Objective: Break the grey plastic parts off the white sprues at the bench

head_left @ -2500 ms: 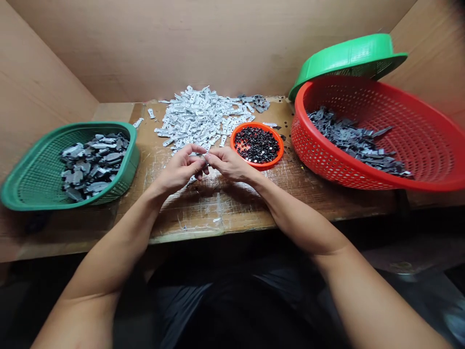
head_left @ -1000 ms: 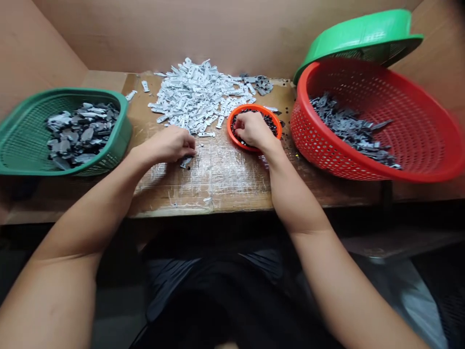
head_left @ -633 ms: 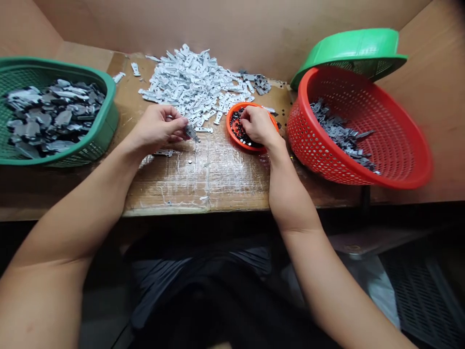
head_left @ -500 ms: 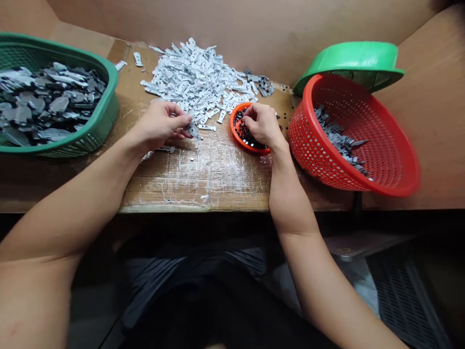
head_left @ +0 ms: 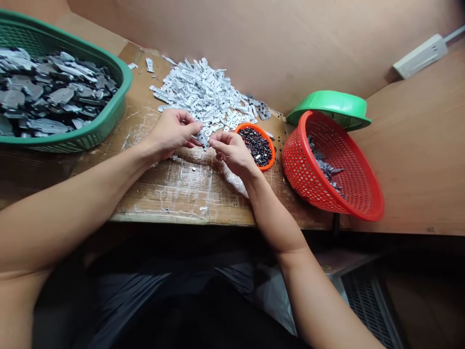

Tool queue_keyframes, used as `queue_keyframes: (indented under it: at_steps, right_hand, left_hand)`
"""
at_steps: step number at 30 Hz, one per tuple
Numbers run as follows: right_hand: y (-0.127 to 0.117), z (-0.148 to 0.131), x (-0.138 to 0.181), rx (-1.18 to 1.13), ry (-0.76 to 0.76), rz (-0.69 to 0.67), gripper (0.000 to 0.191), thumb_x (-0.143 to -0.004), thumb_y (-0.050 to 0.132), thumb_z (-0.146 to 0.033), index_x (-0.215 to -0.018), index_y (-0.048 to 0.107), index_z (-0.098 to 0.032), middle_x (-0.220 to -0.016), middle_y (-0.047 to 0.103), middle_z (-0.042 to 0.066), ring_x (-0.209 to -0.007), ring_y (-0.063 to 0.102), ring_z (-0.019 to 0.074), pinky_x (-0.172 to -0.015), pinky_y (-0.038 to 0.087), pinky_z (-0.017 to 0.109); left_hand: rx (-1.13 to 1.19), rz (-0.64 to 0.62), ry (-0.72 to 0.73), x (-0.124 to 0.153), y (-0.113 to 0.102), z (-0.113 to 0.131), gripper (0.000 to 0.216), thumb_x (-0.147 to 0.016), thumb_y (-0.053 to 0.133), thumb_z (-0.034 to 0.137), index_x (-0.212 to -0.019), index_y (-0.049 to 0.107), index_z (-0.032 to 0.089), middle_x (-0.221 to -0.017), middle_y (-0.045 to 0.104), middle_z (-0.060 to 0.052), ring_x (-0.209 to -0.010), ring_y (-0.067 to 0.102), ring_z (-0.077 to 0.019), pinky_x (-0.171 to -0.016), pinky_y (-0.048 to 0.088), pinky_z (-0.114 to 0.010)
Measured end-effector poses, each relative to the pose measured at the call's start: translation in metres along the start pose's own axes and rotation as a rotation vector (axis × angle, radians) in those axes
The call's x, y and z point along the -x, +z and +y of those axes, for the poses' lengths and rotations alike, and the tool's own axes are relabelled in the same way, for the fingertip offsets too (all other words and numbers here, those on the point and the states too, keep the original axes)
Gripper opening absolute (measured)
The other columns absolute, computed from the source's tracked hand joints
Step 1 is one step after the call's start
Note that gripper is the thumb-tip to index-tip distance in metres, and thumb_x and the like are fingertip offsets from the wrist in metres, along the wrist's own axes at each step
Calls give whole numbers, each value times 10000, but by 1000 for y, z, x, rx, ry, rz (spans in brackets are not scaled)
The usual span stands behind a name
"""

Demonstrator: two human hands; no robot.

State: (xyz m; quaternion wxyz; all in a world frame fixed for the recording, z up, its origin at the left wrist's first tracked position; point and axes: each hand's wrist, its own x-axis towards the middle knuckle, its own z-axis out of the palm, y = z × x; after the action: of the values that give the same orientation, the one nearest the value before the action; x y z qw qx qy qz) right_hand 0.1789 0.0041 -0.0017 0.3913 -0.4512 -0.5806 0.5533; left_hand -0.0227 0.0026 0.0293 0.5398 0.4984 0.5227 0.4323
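My left hand (head_left: 178,132) pinches a flat grey metal plate (head_left: 202,139) between thumb and fingers, just in front of the heap. Close against the plate's right end, my right hand (head_left: 232,151) has its thumb and forefinger pressed together; whatever sits between them is too small to make out. Right behind that hand stands a small orange bowl (head_left: 272,150) filled with small dark shiny parts (head_left: 257,146). A large pile of pale metal pieces (head_left: 207,92) lies beyond both hands.
A green basket (head_left: 125,80) of larger metal parts (head_left: 60,94) stands at left. On the right, a red perforated basket (head_left: 301,167) leans over with grey pieces inside, a light green basket (head_left: 332,104) behind it. A power strip (head_left: 421,57) is on the wall.
My right hand has left the orange bowl and come left to the metal plate in my left hand. The view has shifted; the power strip now shows.
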Motion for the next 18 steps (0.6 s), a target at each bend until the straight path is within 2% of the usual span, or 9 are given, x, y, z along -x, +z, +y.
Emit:
queue_keyframes:
  at_steps: [4,7,9,11,13,15,18]
  right_hand:
    - [3,5,0,-29,2,-15,623,-711,1057,-708,-836,683,-226,-712,563,-54,-609,403,97,-545,367,271]
    - [-2,7,-4,15,-5,-8,562,-773,1019,-671,-872,693,-223,-744,583,-41,-617,418,104,-556,385,282]
    - [-19,5,-9,103,-65,74,427,-881,951,-574,-935,711,-225,-787,617,-22,-646,457,120,-591,417,297]
    - [-46,2,-14,266,-162,238,228,-969,857,-407,-962,717,-227,-829,654,-4,-701,510,140,-660,461,317]
    - [-77,-2,-16,488,-210,380,118,-984,767,-239,-888,701,-223,-811,666,3,-745,545,158,-746,493,350]
    - [-101,-1,-16,676,-172,380,133,-964,721,-148,-849,711,-213,-773,660,1,-747,559,171,-806,505,383]
    - [-112,5,-18,845,-147,230,102,-959,714,-127,-913,769,-200,-812,694,14,-789,601,194,-885,517,408]
  left_hand:
    - [21,22,3,-3,-1,-2,277,-930,889,201,-823,634,217,-709,665,-15,-794,849,-255,-702,598,-313]
    - [16,25,-16,-3,-1,-2,253,-965,836,185,-824,628,215,-720,661,-12,-769,833,-231,-698,577,-306]
    - [-3,22,-36,-2,-1,0,230,-1005,781,169,-841,626,213,-715,647,-8,-749,810,-214,-702,550,-309]
    - [-32,26,-59,-1,-2,3,216,-1035,747,163,-863,626,210,-707,640,-7,-746,786,-207,-701,520,-314]
    - [-58,34,-84,0,-4,6,219,-1036,752,162,-866,622,211,-697,632,-8,-760,775,-212,-699,501,-325]
    - [-70,31,-102,-1,-6,6,235,-995,800,170,-853,619,220,-689,623,-7,-796,790,-235,-705,515,-342]
    - [-70,-3,-96,-4,-9,4,268,-898,890,238,-851,626,247,-681,632,-16,-892,827,-300,-730,578,-381]
